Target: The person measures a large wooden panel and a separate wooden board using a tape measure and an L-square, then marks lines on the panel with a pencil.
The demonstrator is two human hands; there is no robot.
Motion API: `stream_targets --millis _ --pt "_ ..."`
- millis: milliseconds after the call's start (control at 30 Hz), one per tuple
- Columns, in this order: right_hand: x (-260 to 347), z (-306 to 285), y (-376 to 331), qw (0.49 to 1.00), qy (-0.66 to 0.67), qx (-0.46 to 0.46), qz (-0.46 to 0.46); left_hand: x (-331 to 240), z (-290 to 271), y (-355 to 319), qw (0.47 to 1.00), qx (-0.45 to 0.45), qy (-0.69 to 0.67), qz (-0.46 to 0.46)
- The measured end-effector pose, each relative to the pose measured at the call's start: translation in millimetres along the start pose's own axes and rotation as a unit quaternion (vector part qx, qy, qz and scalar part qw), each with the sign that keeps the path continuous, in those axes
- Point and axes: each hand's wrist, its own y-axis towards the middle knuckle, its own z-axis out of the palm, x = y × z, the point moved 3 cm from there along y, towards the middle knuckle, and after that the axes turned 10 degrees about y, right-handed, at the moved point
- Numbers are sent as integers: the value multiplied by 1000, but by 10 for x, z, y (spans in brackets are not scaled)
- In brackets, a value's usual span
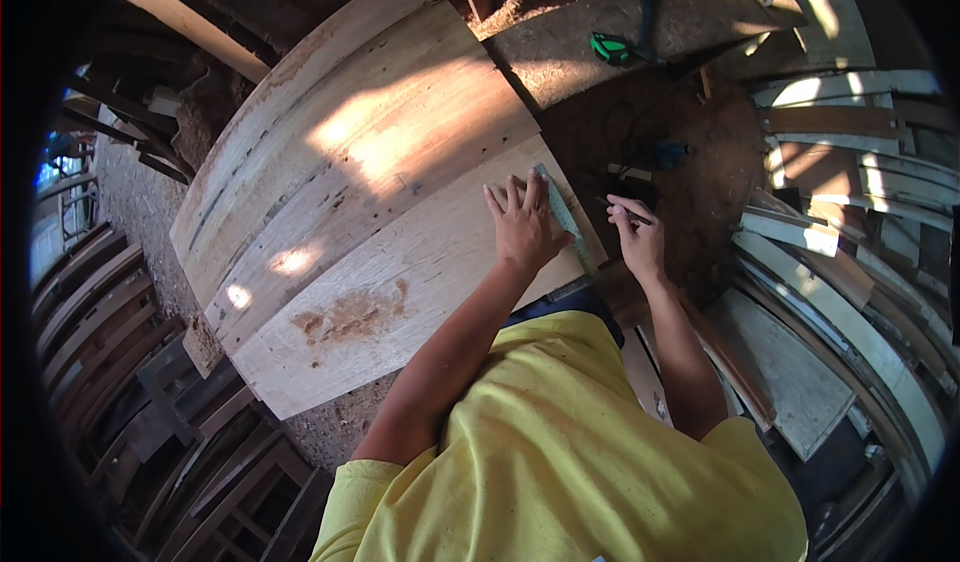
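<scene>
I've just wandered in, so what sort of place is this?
Probably a woodworking shop: there's a large wooden panel, what looks like sawdust on it, and boards piled at the right.

The ruler (569, 216) lies along the right end of the wooden panel (420, 247), under the left hand's (524, 226) edge; the right hand (638, 239) is just right of that end. Sawdust (350, 319) lies on the panel's near left part. Beyond, rightward, is a plank (545, 69); stacked boards (885, 312) lie far right.

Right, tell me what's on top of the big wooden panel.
Left hand and pale green ruler near the right edge, brown sawdust toward the lower left; the surface directly beneath them is covered.
</scene>
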Motion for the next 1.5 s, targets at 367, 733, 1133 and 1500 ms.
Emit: stream_targets --millis 367,733,1133,1500 --pt "156 237 302 1000 8 23 -5 -271 2 49 994 60 -7 -87" --pt "245 572 534 998 0 38 -55 -227 -36 78 994 33 -29 -95" --pt "220 695 693 993 -49 97 -43 -212 -13 64 996 12 -14 -91" --pt "342 621 698 981 -103 126 -100 -201 -11 44 996 -3 -18 -88"
